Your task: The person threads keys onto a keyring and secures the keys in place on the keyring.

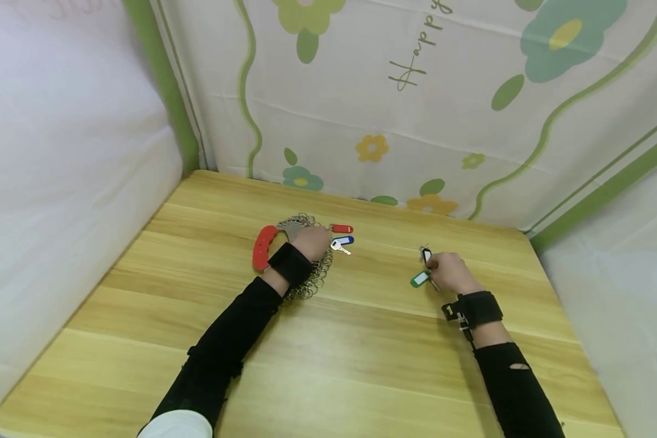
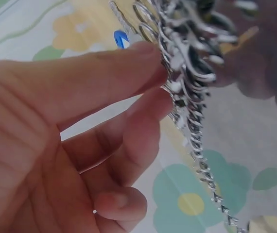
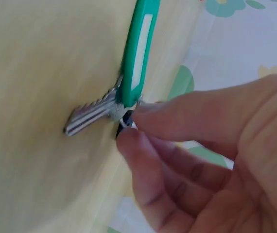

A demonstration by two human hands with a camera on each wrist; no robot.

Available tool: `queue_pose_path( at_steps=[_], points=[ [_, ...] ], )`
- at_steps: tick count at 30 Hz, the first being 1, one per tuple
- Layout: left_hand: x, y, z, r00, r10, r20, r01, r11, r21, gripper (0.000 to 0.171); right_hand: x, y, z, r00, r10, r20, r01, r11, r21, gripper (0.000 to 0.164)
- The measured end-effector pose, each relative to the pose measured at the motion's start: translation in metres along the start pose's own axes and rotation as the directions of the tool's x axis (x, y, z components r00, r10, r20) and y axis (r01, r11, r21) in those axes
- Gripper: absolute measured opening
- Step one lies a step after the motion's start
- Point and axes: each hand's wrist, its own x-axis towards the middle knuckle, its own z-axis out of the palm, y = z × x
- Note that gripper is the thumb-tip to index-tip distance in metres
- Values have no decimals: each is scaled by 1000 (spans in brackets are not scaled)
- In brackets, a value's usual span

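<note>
At the left of the table lies a metal key holder with a red handle [image 1: 263, 247], its curved edge lined with small wire rings [image 1: 306, 290]. My left hand [image 1: 311, 243] pinches some of these rings [image 2: 192, 73] between thumb and fingers. Just right of that hand are a red key tag [image 1: 342, 229], a blue key tag [image 1: 348, 239] and a silver key [image 1: 342, 246]. Farther right, my right hand [image 1: 452, 272] pinches a black key tag [image 1: 427, 255]. A green key tag [image 3: 140, 53] and a toothed key [image 3: 92, 114] sit beside those fingertips.
The wooden table [image 1: 328, 377] meets a floral cloth wall [image 1: 328, 103] at the back. White cloth walls flank it on both sides. A white round thing [image 1: 176, 424] shows at the bottom edge, by the left sleeve.
</note>
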Motion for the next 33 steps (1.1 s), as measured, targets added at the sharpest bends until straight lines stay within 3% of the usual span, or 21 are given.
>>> queue_pose_path(
  at_steps=[5,8,16,25,29,33],
  points=[
    [6,6,0,1000,14,5,-14,999,44,13,2,2,-1,999,30,-14,-31,999,-23,9],
    [7,8,1,1000,-6,22,5,998,67,11,2,2,-2,1000,25,-7,-25,1000,-15,9],
    [10,12,1,999,-33,-4,33,995,96,10,3,-17,-12,998,-33,-46,39,989,145,11],
    [9,13,3,1000,-25,14,24,997,70,11,14,-53,-11,1000,-19,-20,25,927,374,15],
    [4,13,-1,999,-7,35,6,999,31,14,22,-73,-6,998,-54,13,42,883,468,20],
    [1,12,-3,998,-4,61,8,998,-66,16,29,-89,-1,994,-103,28,70,825,560,21]
  ],
)
